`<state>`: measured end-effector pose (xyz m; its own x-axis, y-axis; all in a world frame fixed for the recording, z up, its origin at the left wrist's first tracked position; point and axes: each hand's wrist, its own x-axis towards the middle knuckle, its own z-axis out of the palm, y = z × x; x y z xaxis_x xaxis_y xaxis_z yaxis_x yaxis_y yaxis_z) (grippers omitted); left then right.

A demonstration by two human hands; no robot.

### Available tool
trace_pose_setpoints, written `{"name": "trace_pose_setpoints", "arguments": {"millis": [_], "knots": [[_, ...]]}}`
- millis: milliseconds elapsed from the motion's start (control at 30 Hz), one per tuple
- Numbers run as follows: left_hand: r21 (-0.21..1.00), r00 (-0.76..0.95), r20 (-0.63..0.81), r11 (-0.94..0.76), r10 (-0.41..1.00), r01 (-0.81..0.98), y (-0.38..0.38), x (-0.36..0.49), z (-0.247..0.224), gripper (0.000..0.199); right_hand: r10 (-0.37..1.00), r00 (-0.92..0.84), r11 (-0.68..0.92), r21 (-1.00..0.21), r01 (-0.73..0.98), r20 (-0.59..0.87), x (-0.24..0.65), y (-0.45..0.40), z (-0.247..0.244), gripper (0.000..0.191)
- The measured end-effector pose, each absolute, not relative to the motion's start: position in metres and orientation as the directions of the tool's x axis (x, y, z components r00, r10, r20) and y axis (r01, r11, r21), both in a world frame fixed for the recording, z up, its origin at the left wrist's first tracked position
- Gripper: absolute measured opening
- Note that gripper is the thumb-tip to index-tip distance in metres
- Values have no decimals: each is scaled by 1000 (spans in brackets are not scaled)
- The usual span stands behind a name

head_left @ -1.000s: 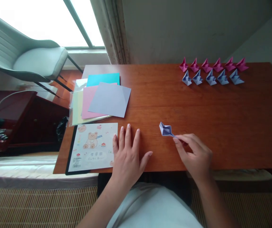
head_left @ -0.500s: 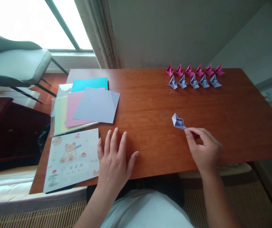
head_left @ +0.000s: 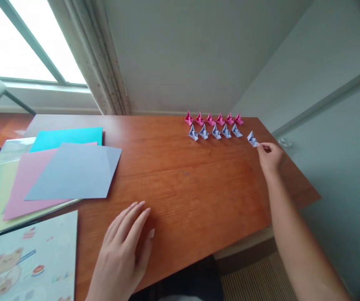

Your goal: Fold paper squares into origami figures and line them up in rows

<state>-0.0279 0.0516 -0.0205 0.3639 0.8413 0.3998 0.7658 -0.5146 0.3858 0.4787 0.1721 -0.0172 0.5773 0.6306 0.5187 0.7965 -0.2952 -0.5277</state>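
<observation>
Between the thumb and fingers of my right hand point(head_left: 270, 156) is a folded lavender paper boat point(head_left: 252, 139), pinched by one end. It is at the right end of a row of lavender paper boats point(head_left: 216, 132), a little apart from the last one. Behind that row stands a line of pink paper boats point(head_left: 210, 119). My left hand point(head_left: 122, 246) rests on the table's near side with fingers stretched out and holds nothing. Whether the held boat touches the tabletop I cannot tell.
Sheets of lavender paper point(head_left: 76, 171), pink paper point(head_left: 26, 175) and teal paper point(head_left: 70, 137) overlap on the left of the wooden table point(head_left: 173, 188). A bear-printed pad point(head_left: 35, 255) lies in front of them. A wall and curtain point(head_left: 88, 54) border the far edge.
My right hand has carried the lavender boat away from me and to the right, to the end of its row. The view has turned right. My left hand stays open on the table.
</observation>
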Motion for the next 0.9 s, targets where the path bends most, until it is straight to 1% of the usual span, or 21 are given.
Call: {"name": "trace_pose_setpoints", "arguments": {"millis": [200, 367, 600, 767, 900], "knots": [[390, 409, 409, -561, 816, 730, 69, -19, -27, 36, 646, 591, -365, -484, 795, 483, 510, 217, -24, 29], [371, 433, 418, -585, 799, 721, 73, -27, -39, 39, 666, 572, -371, -452, 811, 480, 516, 240, -29, 25], [346, 452, 407, -592, 794, 728, 73, -34, -47, 40, 681, 558, -372, -433, 821, 474, 514, 247, -37, 24], [368, 443, 426, -599, 789, 711, 73, -33, -47, 38, 681, 557, -366, -438, 821, 476, 514, 246, -41, 25], [431, 409, 442, -589, 799, 684, 73, -36, -40, 36, 674, 553, -339, -461, 820, 490, 513, 239, -42, 31]]}}
